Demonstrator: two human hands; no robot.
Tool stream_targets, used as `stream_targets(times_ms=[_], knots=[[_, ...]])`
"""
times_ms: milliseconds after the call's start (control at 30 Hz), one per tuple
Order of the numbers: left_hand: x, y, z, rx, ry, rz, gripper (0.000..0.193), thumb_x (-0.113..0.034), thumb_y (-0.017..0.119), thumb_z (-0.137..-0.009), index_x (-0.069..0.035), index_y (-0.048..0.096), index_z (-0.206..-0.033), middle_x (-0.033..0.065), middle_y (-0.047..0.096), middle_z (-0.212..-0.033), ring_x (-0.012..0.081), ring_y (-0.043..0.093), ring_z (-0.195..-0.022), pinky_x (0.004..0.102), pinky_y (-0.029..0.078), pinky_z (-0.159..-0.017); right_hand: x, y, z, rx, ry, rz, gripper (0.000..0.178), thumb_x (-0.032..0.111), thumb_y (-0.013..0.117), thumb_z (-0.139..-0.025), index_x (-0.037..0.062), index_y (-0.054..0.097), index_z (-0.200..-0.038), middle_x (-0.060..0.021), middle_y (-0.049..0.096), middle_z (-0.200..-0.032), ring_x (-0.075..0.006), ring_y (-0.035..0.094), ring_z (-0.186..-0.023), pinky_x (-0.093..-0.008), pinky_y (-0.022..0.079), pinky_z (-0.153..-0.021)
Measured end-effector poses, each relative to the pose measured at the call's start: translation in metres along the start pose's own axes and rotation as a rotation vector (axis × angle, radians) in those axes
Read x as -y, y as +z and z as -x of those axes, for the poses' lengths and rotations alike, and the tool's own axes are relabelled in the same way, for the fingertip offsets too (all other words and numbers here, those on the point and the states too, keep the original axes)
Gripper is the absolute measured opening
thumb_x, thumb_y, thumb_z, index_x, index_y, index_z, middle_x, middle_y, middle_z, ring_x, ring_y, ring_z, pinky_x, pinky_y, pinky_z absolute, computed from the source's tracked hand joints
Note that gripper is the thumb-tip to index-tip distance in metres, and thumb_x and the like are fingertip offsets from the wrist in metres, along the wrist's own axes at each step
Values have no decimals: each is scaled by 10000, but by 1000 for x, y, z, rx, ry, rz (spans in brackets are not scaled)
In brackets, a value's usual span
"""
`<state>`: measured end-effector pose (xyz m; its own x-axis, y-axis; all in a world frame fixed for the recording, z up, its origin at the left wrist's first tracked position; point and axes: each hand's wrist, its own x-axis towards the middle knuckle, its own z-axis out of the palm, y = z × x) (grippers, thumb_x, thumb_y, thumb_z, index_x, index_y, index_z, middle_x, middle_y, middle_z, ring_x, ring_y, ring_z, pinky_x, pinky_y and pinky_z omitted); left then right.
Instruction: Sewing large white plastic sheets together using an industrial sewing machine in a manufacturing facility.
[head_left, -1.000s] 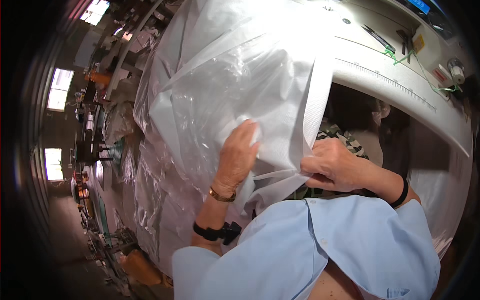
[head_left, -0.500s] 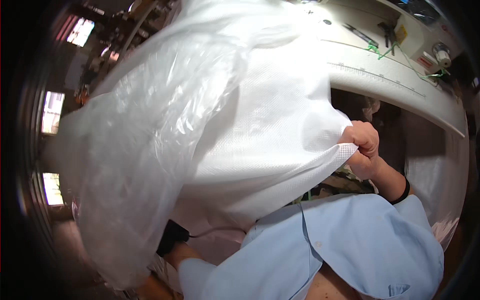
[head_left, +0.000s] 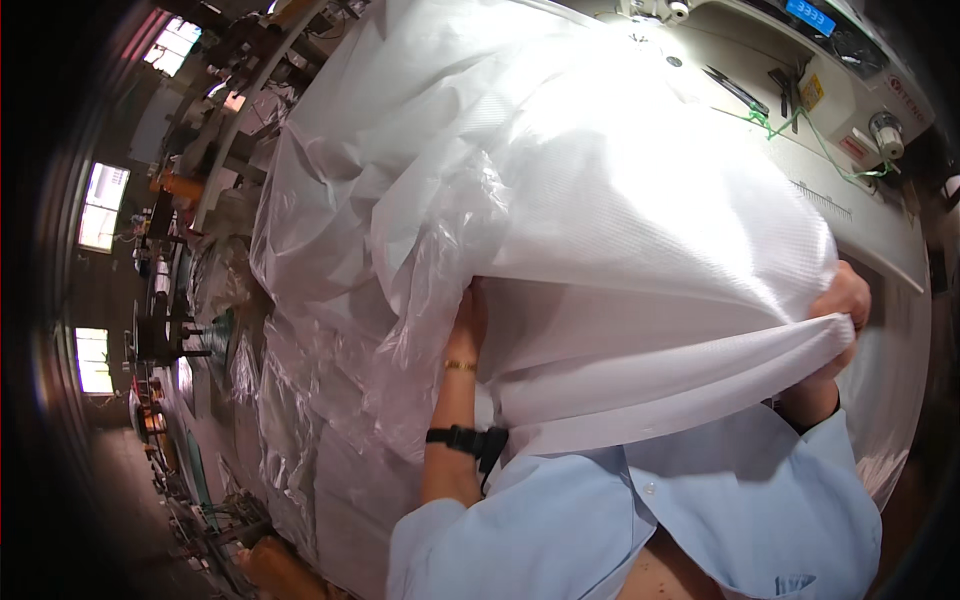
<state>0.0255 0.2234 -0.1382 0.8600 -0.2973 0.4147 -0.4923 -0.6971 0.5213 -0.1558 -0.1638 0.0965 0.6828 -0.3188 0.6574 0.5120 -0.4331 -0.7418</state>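
Observation:
A large white woven sack (head_left: 650,200) spreads over the sewing table in front of me, its mouth spread wide toward my body. My right hand (head_left: 848,300) is closed around the folded edge at the mouth's right end. At the left end of the mouth, my left hand (head_left: 474,312) reaches up against the cloth and the clear plastic film (head_left: 425,290). Its fingers disappear behind the material, so their grip is hidden. The crumpled film hangs along the sack's left side.
A sewing machine (head_left: 850,100) with a lit display stands at the far right. Black tweezers (head_left: 738,92) and loose green thread (head_left: 815,130) lie by it. A ruler scale (head_left: 825,200) marks the table edge. Machines and benches line the left.
My right hand has pulled the sack's edge rightward. My left hand has come up from the lower left to the mouth. The billowing plastic film has dropped and bunched at the left.

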Motion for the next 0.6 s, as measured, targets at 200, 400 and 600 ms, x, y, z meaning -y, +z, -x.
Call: stream_targets(times_ms=[200,400,600], knots=[[-56,-78,-97,-599,-35,41,227,-169,606,-971,22,613,-1092,110,672,-974,182,646,-826,283,543,-753,-14,-26,8,-248,185,40,385,313,565,-909,100,325,-696,33,307,-719,-65,333,-665,-217,275,-620],[-88,-139,-113,-237,-151,803,288,-149,662,-933,56,606,-1128,138,677,-1004,171,631,-832,273,518,-731,-6,-22,-5,-328,79,137,351,236,571,-899,119,333,-668,52,282,-677,-50,294,-622,-222,253,-586],[-77,-118,-109,-65,-120,727,296,-145,666,-929,58,604,-1135,145,677,-1012,174,635,-839,274,522,-734,-10,-24,-1,-324,131,13,341,182,571,-888,112,371,-621,55,328,-647,-35,306,-600,-219,233,-553]])
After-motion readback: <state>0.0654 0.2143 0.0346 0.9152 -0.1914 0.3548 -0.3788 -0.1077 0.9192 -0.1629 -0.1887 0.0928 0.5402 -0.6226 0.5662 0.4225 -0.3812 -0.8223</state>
